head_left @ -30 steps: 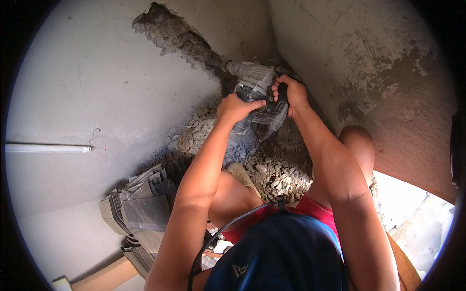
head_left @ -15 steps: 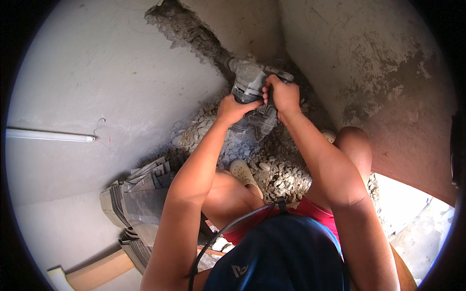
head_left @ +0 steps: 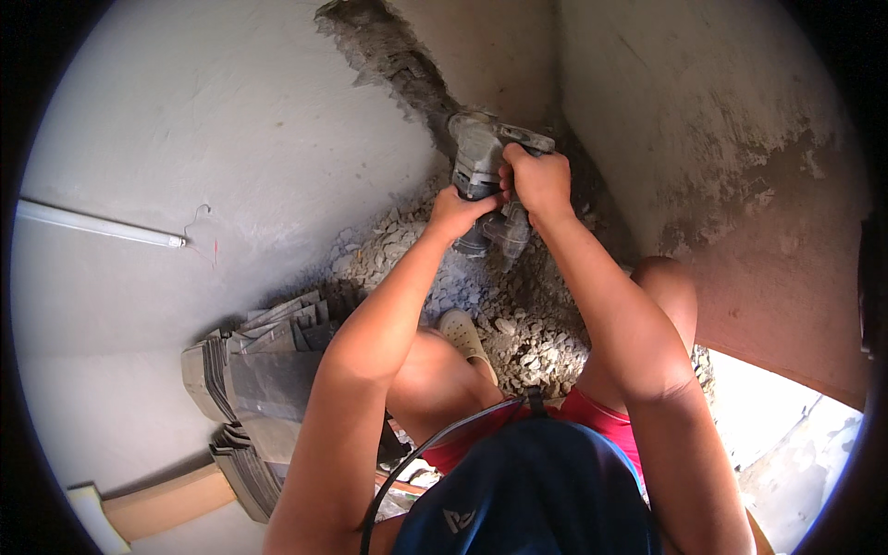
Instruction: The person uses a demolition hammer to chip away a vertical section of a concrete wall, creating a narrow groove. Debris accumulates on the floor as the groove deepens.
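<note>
A dusty grey rotary hammer [head_left: 478,153] is in both my hands, its front end against the lower end of a rough channel [head_left: 393,57] broken into the wall. My left hand [head_left: 457,214] is wrapped round the body on its near left side, thumb lying across it. On the right, my right hand [head_left: 540,181] is closed round the handle, with the fingers curled in. The bit's tip does not show; the tool's head and the dark gouge hide it.
Broken rubble [head_left: 532,347] covers the corner floor around my clog [head_left: 462,335]. A stack of folded grey panels [head_left: 277,379] stands at left. A tube light [head_left: 102,224] is on the left wall, with loose wire by it. A stained wall [head_left: 740,185] rises close on the right.
The view has swung slightly, so the wall channel and tube light sit a little differently. Both hands keep the same hold on the rotary hammer, which looks a bit more upright.
</note>
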A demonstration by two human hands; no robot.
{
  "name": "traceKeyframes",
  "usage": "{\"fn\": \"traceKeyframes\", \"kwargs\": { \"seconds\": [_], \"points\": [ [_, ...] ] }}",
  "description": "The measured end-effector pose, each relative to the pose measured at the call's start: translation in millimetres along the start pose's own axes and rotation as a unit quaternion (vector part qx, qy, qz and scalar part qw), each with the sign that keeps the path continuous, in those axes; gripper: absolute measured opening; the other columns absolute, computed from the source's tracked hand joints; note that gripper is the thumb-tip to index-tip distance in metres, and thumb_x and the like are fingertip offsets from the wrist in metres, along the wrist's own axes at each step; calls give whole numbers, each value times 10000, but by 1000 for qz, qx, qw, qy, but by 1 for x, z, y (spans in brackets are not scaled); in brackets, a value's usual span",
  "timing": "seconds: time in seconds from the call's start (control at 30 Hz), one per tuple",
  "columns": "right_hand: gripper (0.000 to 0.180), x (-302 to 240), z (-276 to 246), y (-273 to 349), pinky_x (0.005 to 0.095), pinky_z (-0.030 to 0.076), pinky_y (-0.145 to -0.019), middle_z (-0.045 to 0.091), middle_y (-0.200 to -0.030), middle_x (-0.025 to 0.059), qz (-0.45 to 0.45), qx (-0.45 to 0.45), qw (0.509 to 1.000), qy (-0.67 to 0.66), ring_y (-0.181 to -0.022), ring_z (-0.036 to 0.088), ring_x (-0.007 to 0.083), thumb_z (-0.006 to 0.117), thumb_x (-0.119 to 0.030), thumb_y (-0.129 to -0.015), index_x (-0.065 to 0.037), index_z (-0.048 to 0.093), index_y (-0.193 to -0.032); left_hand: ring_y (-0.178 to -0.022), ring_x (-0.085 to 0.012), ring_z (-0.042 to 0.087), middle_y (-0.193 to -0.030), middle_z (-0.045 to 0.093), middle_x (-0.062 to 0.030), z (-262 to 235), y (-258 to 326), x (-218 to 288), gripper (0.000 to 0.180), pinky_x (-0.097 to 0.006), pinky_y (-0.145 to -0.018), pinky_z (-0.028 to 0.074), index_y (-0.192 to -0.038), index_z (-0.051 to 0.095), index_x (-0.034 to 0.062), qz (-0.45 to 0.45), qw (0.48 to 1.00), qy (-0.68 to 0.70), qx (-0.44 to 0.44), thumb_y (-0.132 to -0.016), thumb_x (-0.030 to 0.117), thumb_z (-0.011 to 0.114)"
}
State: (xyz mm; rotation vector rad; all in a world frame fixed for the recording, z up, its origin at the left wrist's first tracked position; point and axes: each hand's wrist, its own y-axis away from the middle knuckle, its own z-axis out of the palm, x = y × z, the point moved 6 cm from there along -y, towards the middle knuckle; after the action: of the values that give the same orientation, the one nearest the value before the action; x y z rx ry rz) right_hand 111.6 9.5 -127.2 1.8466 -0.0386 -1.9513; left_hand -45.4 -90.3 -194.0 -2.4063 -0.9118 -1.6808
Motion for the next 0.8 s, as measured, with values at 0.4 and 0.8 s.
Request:
{"fn": "traceKeyframes", "kwargs": {
  "seconds": [0.4,0.8],
  "points": [
    [463,-18,52,24,479,590,-859,722,-904,348,-127,-16,957,259,-931,739,473,750,-317,-808,132,728,-919,-1157,-226,670,-1270,714,-133,-3,-7,-55,659,-383,-989,523,-1317,647,-24,-44,990,123,48,-804,293,913],
    [501,-6,55,39,486,596,-889,693,-887,394,-89,-3,975,204,-984,729,483,798,-306,-809,169,699,-932,-1231,-222,636,-1345,676,-136,-13,-5,-76,620,-382,-1030,490,-1392,613,11,-27,993,114,30,-874,280,822]
  ]
}}
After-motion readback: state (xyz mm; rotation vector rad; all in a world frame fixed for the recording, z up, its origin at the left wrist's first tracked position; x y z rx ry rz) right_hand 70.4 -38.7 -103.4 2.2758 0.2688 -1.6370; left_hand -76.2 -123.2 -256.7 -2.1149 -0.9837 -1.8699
